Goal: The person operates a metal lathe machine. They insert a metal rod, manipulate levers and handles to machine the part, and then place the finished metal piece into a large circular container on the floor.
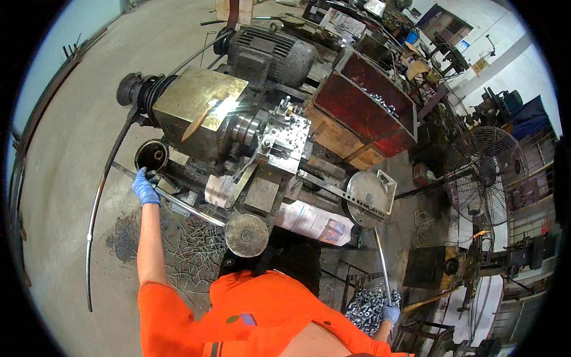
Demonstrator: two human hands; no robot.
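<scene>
My left hand (146, 188), in a blue glove, is at the near rim of a round dark cup-shaped container (151, 156) at the machine's left end. Its fingers are bent together, with dark fingertips; whatever they hold is too small to tell. Close by the hand runs a shiny metal bar (199, 212). My right hand (390, 314), gloved too, is closed round the lower part of a long steel lever (382, 262). This lever slants down from a round metal disc (364, 196) on the lathe-like machine (279, 146). The machine's chuck (244, 129) is left of the tool block.
Beside my right hand stands a container of small metal parts (366, 309). Metal shavings (199, 256) litter the floor below the machine. Behind are a motor (270, 56) and a red bin (363, 101) on a wooden crate. A large caged fan (486, 172) stands at right.
</scene>
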